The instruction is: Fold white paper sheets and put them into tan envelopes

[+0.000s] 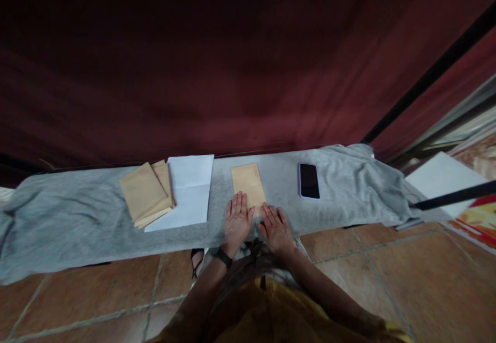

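Observation:
A tan paper envelope (247, 178) with small reddish print near its top right corner lies flat before me. My left hand (237, 219) rests palm down with fingers stretched over its lower left part. At the lower right edge of the envelope, my right hand (276, 228) lies flat, its fingers straight and slightly apart. Neither hand grips anything. The near end of the envelope is partly covered by my hands. Left of it are white paper sheets (190, 188) with a crease, and a fanned pile of tan envelopes (143, 190) overlaps their left side.
A grey cloth (89, 214) covers the long narrow surface, wrinkled at both ends. A phone (309, 181) with a dark screen lies to the right. Dark red fabric (248, 90) hangs behind. Black bars (426, 74) and a white panel (442, 180) stand at the far right.

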Demonstrator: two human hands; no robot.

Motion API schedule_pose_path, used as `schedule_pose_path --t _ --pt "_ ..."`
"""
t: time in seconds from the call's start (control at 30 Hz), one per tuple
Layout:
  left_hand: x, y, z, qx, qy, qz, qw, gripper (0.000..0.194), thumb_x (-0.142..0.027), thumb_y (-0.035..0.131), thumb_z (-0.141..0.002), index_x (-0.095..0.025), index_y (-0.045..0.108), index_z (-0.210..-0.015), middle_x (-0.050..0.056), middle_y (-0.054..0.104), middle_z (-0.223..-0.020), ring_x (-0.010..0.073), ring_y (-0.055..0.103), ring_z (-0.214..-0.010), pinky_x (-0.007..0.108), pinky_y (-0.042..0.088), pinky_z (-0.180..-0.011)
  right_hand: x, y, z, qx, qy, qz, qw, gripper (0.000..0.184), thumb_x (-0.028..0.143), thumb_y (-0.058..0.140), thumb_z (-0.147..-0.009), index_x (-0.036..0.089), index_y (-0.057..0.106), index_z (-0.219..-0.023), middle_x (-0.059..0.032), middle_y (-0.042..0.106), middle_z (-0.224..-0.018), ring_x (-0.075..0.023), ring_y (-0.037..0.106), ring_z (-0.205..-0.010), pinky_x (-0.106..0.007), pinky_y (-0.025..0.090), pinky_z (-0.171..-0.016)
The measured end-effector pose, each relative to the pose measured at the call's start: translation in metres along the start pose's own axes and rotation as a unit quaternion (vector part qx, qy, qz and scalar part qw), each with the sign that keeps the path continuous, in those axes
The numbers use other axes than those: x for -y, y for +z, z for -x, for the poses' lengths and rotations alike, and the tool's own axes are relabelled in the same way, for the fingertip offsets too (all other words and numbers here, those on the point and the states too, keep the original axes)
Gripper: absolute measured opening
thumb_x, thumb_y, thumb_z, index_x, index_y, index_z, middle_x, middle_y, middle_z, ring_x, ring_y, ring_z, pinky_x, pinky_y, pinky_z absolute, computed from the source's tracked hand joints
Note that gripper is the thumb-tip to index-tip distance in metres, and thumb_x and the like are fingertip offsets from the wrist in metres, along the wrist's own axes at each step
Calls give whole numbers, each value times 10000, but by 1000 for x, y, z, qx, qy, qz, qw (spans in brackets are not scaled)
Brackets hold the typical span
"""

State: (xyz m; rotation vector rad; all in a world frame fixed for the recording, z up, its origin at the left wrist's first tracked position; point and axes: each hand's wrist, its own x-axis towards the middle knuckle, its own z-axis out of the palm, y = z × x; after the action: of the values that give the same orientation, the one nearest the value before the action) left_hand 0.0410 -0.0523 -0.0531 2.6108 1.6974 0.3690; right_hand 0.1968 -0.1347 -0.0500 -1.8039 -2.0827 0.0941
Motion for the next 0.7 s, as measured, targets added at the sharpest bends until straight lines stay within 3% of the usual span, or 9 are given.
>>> schedule_pose_path --t 0.4,0.7 --pt "0 -4 6 4 0 -9 1000 585 -280 330 -1030 -65 345 -1573 164 326 -1650 275 240 -1561 504 276 -1259 2 9 -51 26 -18 1 999 490 361 393 -1075 171 465 -1522 -136 458 -1586 -276 421 -1472 -556 257 -1226" --pt "-1 0 5 -13 -9 15 1000 592 -319 322 -1035 -91 344 -1580 157 368 -1629 275 258 -1556 530 261 -1260 -11 25 -87 41 -10 23 999 509 350 350 -1074 188 441 -1548 -101 369 -1639 -257 350 -1513 -515 200 -1252"
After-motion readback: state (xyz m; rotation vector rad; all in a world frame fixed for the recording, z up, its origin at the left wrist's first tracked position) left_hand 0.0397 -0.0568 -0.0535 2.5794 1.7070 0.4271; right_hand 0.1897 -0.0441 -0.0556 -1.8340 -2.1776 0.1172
